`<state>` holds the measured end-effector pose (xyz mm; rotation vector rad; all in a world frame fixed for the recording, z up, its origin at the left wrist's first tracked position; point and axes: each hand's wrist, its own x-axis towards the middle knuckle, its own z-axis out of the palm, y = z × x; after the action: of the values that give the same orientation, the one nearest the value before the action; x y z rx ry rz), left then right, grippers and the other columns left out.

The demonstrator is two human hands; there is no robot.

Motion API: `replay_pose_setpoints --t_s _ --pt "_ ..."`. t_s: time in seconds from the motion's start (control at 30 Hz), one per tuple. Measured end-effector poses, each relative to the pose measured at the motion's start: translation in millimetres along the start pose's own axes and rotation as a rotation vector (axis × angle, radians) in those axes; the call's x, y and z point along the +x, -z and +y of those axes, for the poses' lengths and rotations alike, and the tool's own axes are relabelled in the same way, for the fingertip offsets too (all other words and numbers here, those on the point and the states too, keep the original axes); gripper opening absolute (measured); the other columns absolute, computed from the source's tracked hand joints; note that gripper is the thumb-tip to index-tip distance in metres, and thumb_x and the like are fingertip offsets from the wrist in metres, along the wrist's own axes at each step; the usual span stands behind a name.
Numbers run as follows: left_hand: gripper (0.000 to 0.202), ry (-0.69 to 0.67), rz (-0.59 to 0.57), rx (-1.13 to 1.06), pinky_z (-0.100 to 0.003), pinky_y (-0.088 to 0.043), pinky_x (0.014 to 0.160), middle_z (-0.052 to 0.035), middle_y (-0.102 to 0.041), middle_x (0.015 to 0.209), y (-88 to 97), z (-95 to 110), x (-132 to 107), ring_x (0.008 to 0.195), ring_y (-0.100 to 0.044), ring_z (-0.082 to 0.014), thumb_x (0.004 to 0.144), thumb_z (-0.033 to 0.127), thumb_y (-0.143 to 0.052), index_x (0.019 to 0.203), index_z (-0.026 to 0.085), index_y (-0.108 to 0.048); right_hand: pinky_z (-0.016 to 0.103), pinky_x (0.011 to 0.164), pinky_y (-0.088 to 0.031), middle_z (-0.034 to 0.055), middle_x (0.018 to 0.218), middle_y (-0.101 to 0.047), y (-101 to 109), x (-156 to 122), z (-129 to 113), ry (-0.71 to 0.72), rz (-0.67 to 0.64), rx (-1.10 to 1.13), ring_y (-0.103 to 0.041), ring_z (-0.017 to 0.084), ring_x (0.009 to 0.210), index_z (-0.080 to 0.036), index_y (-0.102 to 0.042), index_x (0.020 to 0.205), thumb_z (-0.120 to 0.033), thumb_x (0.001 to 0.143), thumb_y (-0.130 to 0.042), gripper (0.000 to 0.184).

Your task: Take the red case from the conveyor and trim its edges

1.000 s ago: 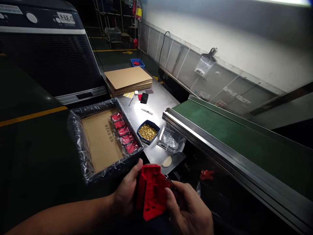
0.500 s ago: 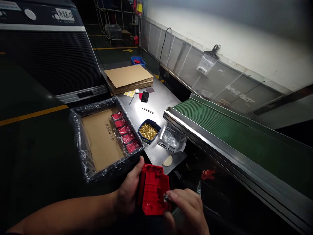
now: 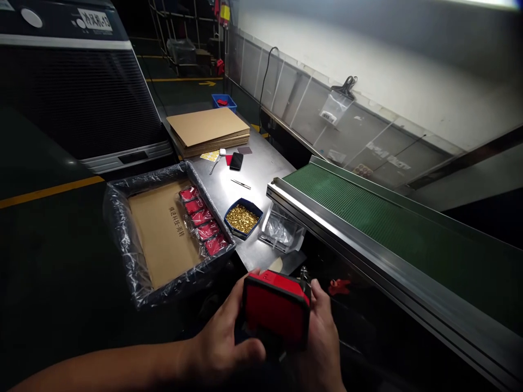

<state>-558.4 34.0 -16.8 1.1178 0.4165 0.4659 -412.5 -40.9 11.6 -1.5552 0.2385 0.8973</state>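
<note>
A red plastic housing with a black rim (image 3: 278,307) is held up close in front of me, its smooth red face towards me. My left hand (image 3: 223,332) grips its left side, with the thumb below and the fingers along the upper edge. Against its right side lies my right hand (image 3: 324,337), thumb pointing up and the other fingers partly hidden behind the housing. A small shiny metal part (image 3: 304,274) sticks up at the housing's upper right corner, beside the right thumb; whether it is fixed there or held, I cannot tell.
Left stands a plastic-lined tray (image 3: 134,272) with wrapped red parts (image 3: 201,218) on cardboard. A blue bin of brass pieces (image 3: 244,219) and a clear bin (image 3: 281,227) sit on the metal table (image 3: 261,163). The green conveyor (image 3: 347,201) runs along the right.
The housing has turned from its open, ribbed inside to its smooth outer face. My right hand has moved from over its inside to its right side. The view has shifted slightly.
</note>
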Motion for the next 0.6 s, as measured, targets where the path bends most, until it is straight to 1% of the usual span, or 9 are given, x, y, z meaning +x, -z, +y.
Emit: replay_pose_setpoints --t_s 0.07,0.13,0.17,0.27,0.37,0.43,0.5,0.53,0.6 --pt "0.102 -0.089 0.015 0.198 -0.044 -0.023 0.123 -0.0118 -0.028 0.161 3.3 1.4 -2.4 0.147 -0.029 -0.0363 0.079 0.047 -0.078 0.156 0.024 -0.015 0.029 0.051 -0.054 0.0015 0.076 -0.071 -0.6 3.4 1.3 -0.088 0.015 0.078 -0.062 0.017 0.057 -0.018 -0.067 0.094 -0.056 0.081 -0.064 0.041" --pt "0.101 -0.123 0.029 0.295 -0.042 -0.022 0.124 -0.0107 -0.025 0.163 5.6 3.9 -2.0 0.148 -0.028 -0.034 0.079 0.037 -0.08 0.156 0.025 -0.014 0.028 0.052 -0.054 -0.0007 0.072 -0.07 -1.2 1.6 5.8 -0.165 -0.018 0.201 -0.063 0.016 0.058 -0.018 -0.066 0.089 -0.052 0.079 -0.071 0.035" --pt "0.101 -0.132 0.032 0.322 -0.042 -0.023 0.124 -0.0103 -0.024 0.163 6.2 5.0 -1.3 0.148 -0.029 -0.0332 0.08 0.034 -0.08 0.156 0.026 -0.015 0.028 0.053 -0.055 -0.0006 0.071 -0.07 -1.2 -0.5 8.2 -0.186 -0.054 0.25 -0.064 0.017 0.06 -0.018 -0.066 0.087 -0.051 0.079 -0.071 0.035" --pt "0.101 -0.102 0.034 0.346 -0.042 -0.023 0.124 -0.0093 -0.024 0.164 5.7 6.7 0.2 0.148 -0.029 -0.032 0.078 0.033 -0.081 0.156 0.026 -0.017 0.028 0.054 -0.055 0.0009 0.074 -0.072 1.4 -5.6 14.1 -0.204 -0.121 0.294 -0.066 0.018 0.063 -0.018 -0.066 0.088 -0.051 0.081 -0.07 0.034" --pt "0.099 -0.024 0.074 0.312 -0.043 -0.023 0.124 -0.0112 -0.029 0.161 3.7 6.9 0.5 0.146 -0.033 -0.0325 0.077 0.036 -0.082 0.155 0.023 -0.021 0.028 0.054 -0.056 0.0003 0.074 -0.072 7.1 -3.6 19.0 -0.192 -0.102 0.285 -0.066 0.017 0.061 -0.018 -0.068 0.092 -0.049 0.081 -0.071 0.033" --pt "0.098 0.025 0.083 0.266 -0.043 -0.024 0.124 -0.0119 -0.034 0.159 3.7 7.3 1.1 0.144 -0.036 -0.0326 0.078 0.038 -0.081 0.155 0.022 -0.023 0.029 0.052 -0.055 0.0008 0.073 -0.071 11.5 0.3 21.7 -0.159 -0.074 0.202 -0.065 0.018 0.06 -0.018 -0.069 0.094 -0.053 0.081 -0.068 0.038" --pt "0.095 0.078 0.055 0.234 -0.043 -0.026 0.123 -0.0121 -0.039 0.156 5.6 7.5 2.2 0.142 -0.039 -0.0323 0.079 0.04 -0.08 0.154 0.021 -0.024 0.03 0.05 -0.054 0.0026 0.073 -0.071 15.4 3.8 22.0 -0.075 -0.039 0.059 -0.066 0.02 0.061 -0.017 -0.07 0.096 -0.061 0.083 -0.061 0.047" --pt "0.093 0.109 0.036 0.228 -0.044 -0.027 0.122 -0.0124 -0.041 0.155 6.8 7.2 2.6 0.141 -0.04 -0.0322 0.08 0.041 -0.079 0.153 0.02 -0.025 0.031 0.049 -0.053 0.0036 0.074 -0.071 16.8 4.7 20.8 -0.001 -0.029 -0.01 -0.067 0.021 0.062 -0.016 -0.07 0.097 -0.063 0.084 -0.057 0.05" --pt "0.089 0.153 0.019 0.255 -0.045 -0.031 0.12 -0.0133 -0.044 0.152 8.8 5.5 2.7 0.138 -0.043 -0.0325 0.081 0.044 -0.077 0.152 0.02 -0.029 0.03 0.049 -0.053 0.0051 0.075 -0.071 18.1 4.4 15.6 0.204 -0.054 -0.124 -0.067 0.021 0.062 -0.016 -0.07 0.095 -0.063 0.088 -0.051 0.051"
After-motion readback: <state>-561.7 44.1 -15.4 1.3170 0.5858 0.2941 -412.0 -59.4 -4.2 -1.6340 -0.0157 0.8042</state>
